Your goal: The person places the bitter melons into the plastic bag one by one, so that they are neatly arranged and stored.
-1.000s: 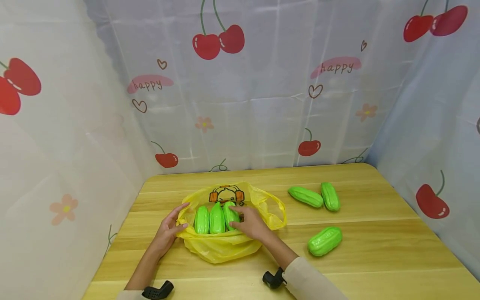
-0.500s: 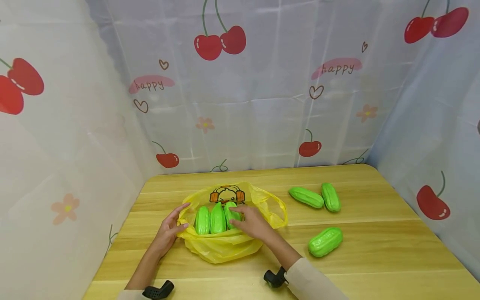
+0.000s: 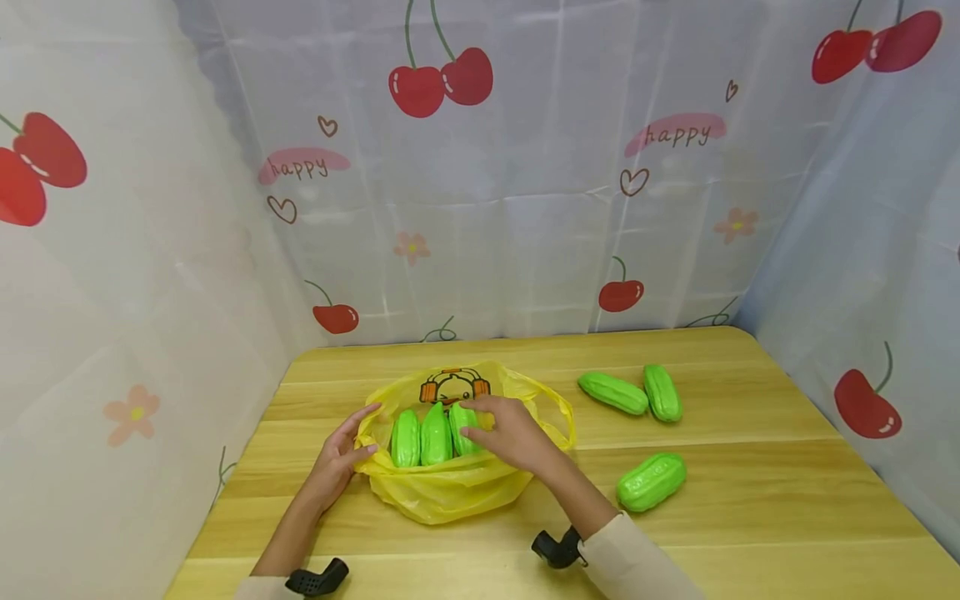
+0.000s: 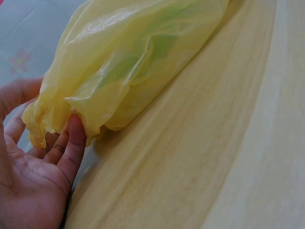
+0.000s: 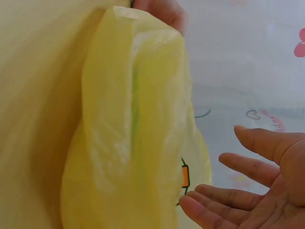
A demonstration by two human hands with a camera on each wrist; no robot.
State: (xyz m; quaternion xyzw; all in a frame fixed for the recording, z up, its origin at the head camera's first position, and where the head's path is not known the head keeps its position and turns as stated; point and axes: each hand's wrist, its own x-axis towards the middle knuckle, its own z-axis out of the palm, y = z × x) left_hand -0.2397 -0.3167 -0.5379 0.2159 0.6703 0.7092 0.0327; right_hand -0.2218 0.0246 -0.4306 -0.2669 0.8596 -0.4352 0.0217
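Note:
A yellow plastic bag (image 3: 450, 497) with a duck print lies open on the table. Three green bitter melons stand side by side in its mouth: a left one (image 3: 406, 439), a middle one (image 3: 436, 437) and a right one (image 3: 460, 440). My left hand (image 3: 333, 462) holds the bag's left edge; in the left wrist view the fingers (image 4: 75, 145) curl at the gathered plastic (image 4: 109, 90). Above the bag's right side, my right hand (image 3: 513, 433) has thumb and fingers spread, overlapping the right melon. The right wrist view shows that hand (image 5: 271, 186) holding nothing.
Two bitter melons lie at the back right, one slanted (image 3: 612, 393) and one more upright (image 3: 662, 393), ends close together. Another melon (image 3: 651, 482) lies nearer, right of the bag. Cherry-print curtains (image 3: 517, 233) enclose the wooden table (image 3: 765, 500) at the back and sides.
My right hand has lifted slightly and drawn back to the right, its fingers coming away from the right melon. My left hand stays at the bag's edge.

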